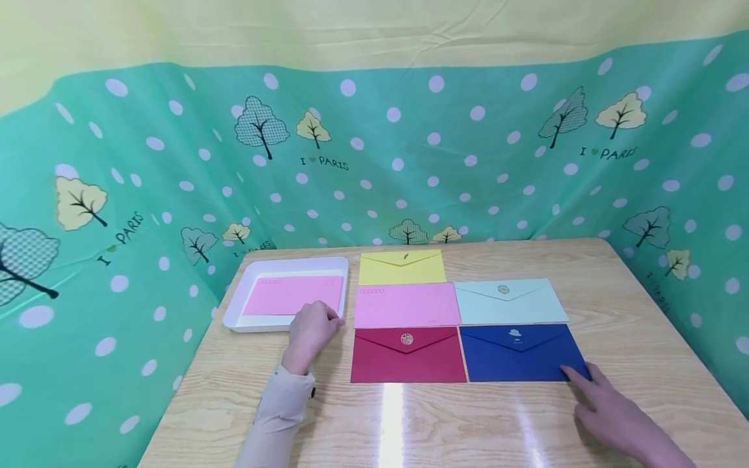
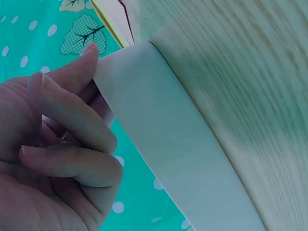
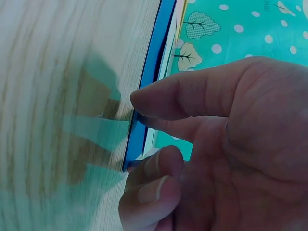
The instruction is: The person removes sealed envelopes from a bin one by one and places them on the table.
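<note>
My left hand point(image 1: 313, 330) is at the front right corner of a white tray point(image 1: 236, 305). In the left wrist view several of its fingers curl toward the palm, and one goes out of sight behind the tray's wall point(image 2: 159, 134); I cannot tell whether it grips anything there. A pink envelope point(image 1: 281, 298) lies in the tray, partly covered by that hand. My right hand point(image 1: 614, 413) pinches the front right corner of a dark blue envelope point(image 1: 515, 357) between thumb and index finger. The envelope lies flat, its blue edge point(image 3: 159, 45) showing in the right wrist view.
Left of the blue envelope is a dark red envelope point(image 1: 407, 364). Behind them lie another pink envelope point(image 1: 406, 309) and a pale green one point(image 1: 509, 309), then a yellow one point(image 1: 402, 270) at the back. A printed curtain point(image 1: 374, 162) surrounds the wooden table point(image 1: 456, 422).
</note>
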Motion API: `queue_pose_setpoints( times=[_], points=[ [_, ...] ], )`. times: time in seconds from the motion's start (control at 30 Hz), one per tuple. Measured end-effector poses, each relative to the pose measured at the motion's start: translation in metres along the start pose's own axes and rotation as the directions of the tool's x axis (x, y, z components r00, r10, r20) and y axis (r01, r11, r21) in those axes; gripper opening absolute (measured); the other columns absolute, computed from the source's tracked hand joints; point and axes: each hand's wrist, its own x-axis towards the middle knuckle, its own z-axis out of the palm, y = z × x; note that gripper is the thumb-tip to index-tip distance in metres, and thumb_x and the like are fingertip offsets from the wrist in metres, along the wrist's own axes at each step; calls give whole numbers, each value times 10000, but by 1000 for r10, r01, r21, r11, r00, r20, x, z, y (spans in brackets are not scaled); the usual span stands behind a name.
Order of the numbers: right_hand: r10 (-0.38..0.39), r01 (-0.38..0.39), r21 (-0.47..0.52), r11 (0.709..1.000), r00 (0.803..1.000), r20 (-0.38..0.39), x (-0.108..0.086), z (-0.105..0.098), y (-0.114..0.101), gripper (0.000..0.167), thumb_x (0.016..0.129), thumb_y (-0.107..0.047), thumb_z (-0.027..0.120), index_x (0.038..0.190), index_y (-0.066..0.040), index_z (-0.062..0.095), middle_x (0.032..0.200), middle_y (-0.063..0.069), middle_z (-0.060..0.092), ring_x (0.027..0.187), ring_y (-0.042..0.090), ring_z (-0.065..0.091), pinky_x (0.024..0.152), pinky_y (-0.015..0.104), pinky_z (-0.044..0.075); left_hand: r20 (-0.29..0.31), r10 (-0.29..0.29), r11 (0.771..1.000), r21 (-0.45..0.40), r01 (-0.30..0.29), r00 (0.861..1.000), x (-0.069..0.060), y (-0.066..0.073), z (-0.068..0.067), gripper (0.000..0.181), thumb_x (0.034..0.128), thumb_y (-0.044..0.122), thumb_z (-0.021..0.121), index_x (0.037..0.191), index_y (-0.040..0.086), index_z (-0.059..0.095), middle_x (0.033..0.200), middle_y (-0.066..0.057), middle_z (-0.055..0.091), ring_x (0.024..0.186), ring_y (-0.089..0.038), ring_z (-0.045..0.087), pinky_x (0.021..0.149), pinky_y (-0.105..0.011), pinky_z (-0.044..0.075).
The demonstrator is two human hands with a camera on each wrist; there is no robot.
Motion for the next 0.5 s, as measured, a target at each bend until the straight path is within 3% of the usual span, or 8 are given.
queue_pose_setpoints(
  times=[0.5],
  points=[
    [31,-31,7,999,999,19,1,0,-1,625,997,-134,597,1537,108,396,1473,576,148,1300,743,313,931,789,413,12,-2,1000,-6,2,1000,-1,2,-2,112,941,199,813,899,97,837,807,-16,724,654,-180,574,590,-322,455]
  ],
)
